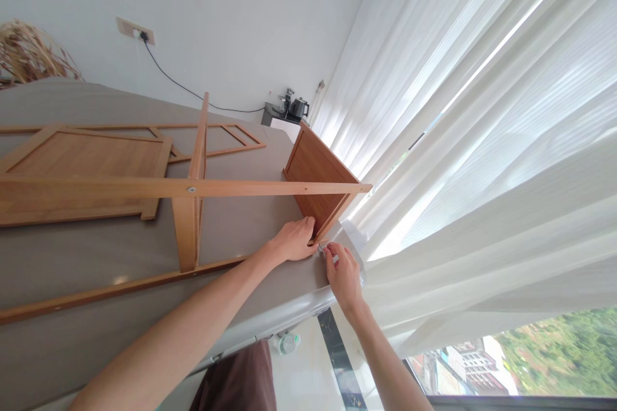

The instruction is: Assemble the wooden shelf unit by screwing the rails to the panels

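Here, left grip (pixel 294 239) clasping wooden panel (pixel 322 164), right grip (pixel 344 274) pinching thin tool (pixel 321 248), table edge (pixel 289 302) close, floor (pixel 313 359) beyond.

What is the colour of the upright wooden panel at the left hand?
The wooden panel is reddish brown; it shows best in the head view.

White sheer curtains (pixel 463 160) hang at the right. A black power cord (pixel 186 88) runs from a wall socket (pixel 126 27) toward a cabinet (pixel 283 126) bearing an electric kettle (pixel 299 108).
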Motion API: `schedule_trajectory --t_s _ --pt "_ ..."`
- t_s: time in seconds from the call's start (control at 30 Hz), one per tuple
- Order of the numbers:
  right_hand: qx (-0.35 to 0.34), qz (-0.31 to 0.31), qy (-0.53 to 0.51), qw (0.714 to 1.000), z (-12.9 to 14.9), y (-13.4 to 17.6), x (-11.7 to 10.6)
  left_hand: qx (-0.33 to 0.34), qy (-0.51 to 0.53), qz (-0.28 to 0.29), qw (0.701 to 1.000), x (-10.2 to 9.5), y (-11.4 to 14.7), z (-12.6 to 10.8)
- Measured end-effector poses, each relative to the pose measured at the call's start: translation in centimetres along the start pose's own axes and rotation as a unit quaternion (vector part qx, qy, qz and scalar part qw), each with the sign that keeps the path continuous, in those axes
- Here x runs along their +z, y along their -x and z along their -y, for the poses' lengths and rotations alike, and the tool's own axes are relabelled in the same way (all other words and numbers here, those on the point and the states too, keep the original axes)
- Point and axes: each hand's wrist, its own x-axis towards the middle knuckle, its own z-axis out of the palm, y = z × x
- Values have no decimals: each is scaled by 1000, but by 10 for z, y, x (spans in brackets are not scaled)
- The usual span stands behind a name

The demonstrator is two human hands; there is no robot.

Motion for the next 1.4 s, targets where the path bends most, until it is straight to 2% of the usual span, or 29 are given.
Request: schedule_trajectory --t_s 0.2,0.43,0.63,0.73,0.87,1.2,1.4 --pt "-4 -1 9 1000 -2 -1 -1 -6 5 1 1000 0 1 -1" --pt "-28 32 4 999 10 -4 -6 -7 11 2 1000 0 1 0" --pt "65 13 -41 997 5 -10 -5 -7 13 4 1000 0 1 0" --pt "111 26 -79 990 -4 -15 -5 -7 14 5 1000 0 1 -1" --pt "137 48 -120 982 -14 -18 -8 -7 12 2 1000 0 1 -1" --pt "91 16 -71 993 0 -4 -4 -9 14 9 1000 -2 2 -1" --pt "51 16 -39 998 -2 -5 -2 -15 18 15 1000 -2 1 -1"
